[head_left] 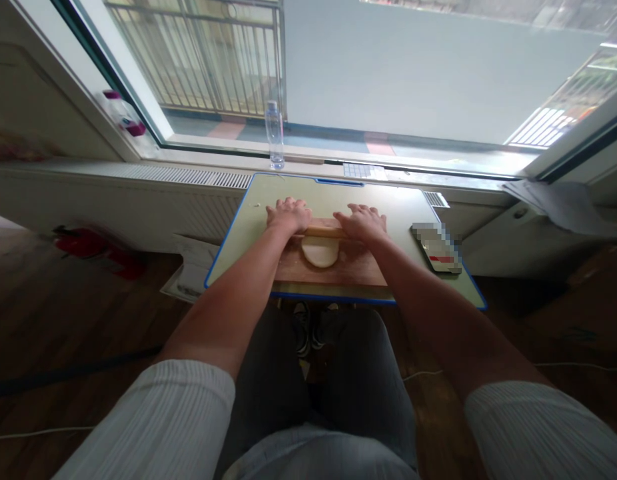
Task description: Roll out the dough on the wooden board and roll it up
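Note:
A wooden rolling pin [324, 232] lies crosswise over the far edge of a pale, flat round of dough [320, 253]. My left hand [290, 215] bears on the pin's left end, its fingers bent over the far side. On the right end, my right hand [362, 220] holds the pin in the same way, thumb pointing inward. Both palms hide the pin's ends. Beneath the dough is a brown wooden board [333, 275], resting on a pale green folding table [403, 207] with a blue rim.
A phone-like flat object [437, 248], partly pixelated, lies at the table's right. On the sill beyond stands a clear bottle [275, 137]; a purple-capped bottle [124, 115] is farther left. A red fire extinguisher [98, 252] lies on the floor at left. Papers [558, 203] rest at right.

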Motion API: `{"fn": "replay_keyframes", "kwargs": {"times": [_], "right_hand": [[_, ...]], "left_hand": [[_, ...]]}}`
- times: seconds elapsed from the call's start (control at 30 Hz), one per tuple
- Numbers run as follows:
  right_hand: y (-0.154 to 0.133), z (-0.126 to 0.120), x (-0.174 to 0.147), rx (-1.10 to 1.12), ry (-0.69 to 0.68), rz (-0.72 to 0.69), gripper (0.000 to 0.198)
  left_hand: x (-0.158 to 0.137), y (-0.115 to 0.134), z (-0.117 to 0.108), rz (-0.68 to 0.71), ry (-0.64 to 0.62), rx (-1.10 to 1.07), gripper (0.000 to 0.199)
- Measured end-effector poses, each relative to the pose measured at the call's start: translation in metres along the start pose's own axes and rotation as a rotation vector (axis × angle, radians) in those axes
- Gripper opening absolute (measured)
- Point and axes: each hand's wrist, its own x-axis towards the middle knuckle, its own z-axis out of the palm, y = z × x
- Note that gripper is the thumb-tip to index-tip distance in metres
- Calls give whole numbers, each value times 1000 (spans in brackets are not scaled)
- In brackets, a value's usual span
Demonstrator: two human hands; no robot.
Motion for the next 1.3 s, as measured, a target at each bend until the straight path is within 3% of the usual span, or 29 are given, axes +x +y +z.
{"fn": "replay_keyframes", "kwargs": {"times": [0.5,1.3], "right_hand": [[0,0,23,-25,25,5,67],[2,6,-6,-6,91,-11,68]], "left_hand": [[19,1,-1,-26,17,-1,61],[-9,2,4,-1,132,19,56]]}}
